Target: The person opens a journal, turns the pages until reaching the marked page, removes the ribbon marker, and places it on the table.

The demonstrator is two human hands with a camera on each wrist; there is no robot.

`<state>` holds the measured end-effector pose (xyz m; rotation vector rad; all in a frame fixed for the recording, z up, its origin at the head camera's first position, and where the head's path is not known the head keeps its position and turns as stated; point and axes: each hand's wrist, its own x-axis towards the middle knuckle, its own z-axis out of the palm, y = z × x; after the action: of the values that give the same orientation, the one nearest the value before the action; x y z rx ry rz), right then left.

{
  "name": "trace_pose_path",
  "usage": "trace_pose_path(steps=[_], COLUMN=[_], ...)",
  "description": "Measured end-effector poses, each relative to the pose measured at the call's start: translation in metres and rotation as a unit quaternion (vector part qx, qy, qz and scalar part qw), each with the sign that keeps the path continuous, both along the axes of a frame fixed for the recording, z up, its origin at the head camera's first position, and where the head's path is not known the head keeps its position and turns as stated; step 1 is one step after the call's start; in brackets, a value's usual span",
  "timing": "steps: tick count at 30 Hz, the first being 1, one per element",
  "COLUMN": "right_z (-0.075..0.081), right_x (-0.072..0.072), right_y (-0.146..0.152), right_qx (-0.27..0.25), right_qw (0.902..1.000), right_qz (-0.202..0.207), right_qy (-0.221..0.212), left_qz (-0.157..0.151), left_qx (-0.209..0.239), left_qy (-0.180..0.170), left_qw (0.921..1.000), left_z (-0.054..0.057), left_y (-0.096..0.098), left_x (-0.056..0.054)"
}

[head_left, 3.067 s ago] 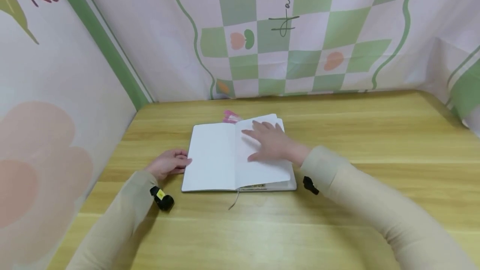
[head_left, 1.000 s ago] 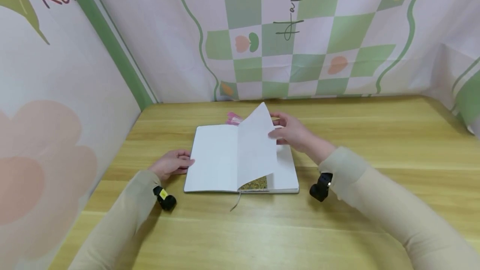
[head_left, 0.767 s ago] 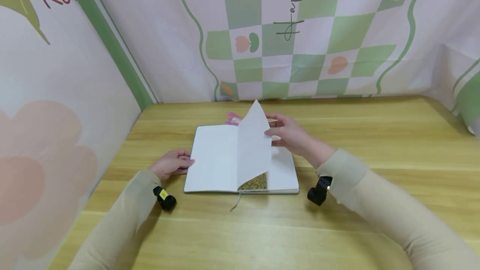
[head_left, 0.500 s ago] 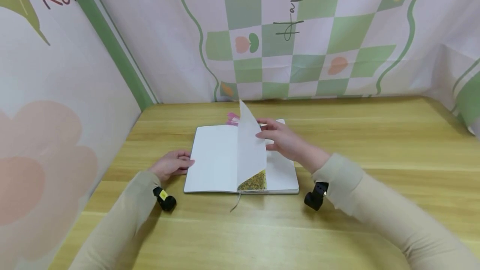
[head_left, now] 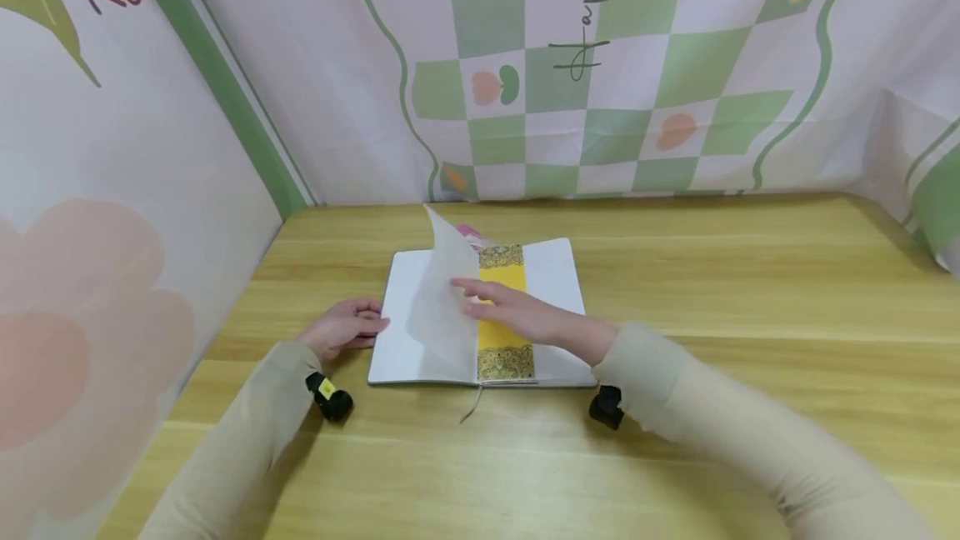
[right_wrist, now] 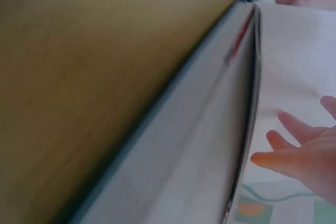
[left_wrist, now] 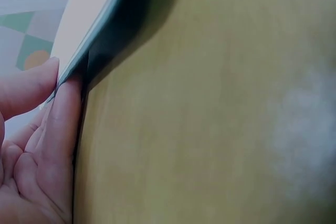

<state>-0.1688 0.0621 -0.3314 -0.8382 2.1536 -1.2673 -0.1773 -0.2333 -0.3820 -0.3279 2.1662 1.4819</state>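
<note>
An open notebook (head_left: 395,357) with blank white pages lies on the table. My left hand (head_left: 343,328) pinches its left edge; in the left wrist view the thumb is above the cover and a finger (left_wrist: 64,114) beneath it. A lifted page (head_left: 441,298) leans over to the left, its top corner raised. The right hand (head_left: 517,313), fingers extended, is against the right side of that page, as the right wrist view also shows with spread fingers (right_wrist: 296,127). Along the gutter of the right page lies a yellow slip (head_left: 504,273) with patterned bands at both ends, partly covered by the hand.
A thin ribbon bookmark (head_left: 471,407) trails from the notebook's lower edge onto the wooden table (head_left: 480,473). Something pink (head_left: 471,233) pokes out behind the upper edge. Printed cloth (head_left: 551,132) hangs along the back and left side.
The right hand first lay on the right page, then lifted it by its edge and has swept it leftward past the gutter, uncovering the yellow slip. The left hand has stayed put.
</note>
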Motion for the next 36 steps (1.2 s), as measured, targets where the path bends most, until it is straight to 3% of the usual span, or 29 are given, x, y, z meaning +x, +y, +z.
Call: trace_pose_path(steps=[2, 6, 12, 19, 24, 29, 36], right_z=[-0.004, -0.012, -0.016, -0.019, -0.020, -0.019, -0.009], right_x=[0.003, 0.008, 0.014, 0.018, 0.020, 0.020, 0.011], right_y=[-0.006, -0.017, -0.023, -0.026, -0.029, -0.031, -0.027], right_qx=[0.057, 0.144, 0.244, 0.293, 0.311, 0.323, 0.331], right_qw=[0.9955, 0.9740, 0.9461, 0.9246, 0.9168, 0.9118, 0.9133], right_qz=[0.041, 0.090, 0.097, 0.104, 0.113, 0.121, 0.115], right_qy=[0.064, 0.149, 0.189, 0.220, 0.223, 0.223, 0.209], left_qz=[-0.008, -0.024, -0.029, -0.024, -0.005, -0.006, 0.003], left_qx=[0.005, 0.020, 0.032, 0.027, 0.025, 0.018, 0.007], left_qy=[0.008, 0.025, 0.024, 0.016, 0.010, 0.008, 0.007], left_qw=[0.9999, 0.9992, 0.9988, 0.9992, 0.9996, 0.9998, 0.9999], left_z=[0.000, -0.002, -0.002, -0.002, -0.003, -0.003, -0.003], left_y=[-0.001, -0.003, -0.004, -0.004, -0.006, -0.007, -0.003], left_x=[0.000, 0.001, -0.001, -0.001, -0.001, 0.001, 0.001])
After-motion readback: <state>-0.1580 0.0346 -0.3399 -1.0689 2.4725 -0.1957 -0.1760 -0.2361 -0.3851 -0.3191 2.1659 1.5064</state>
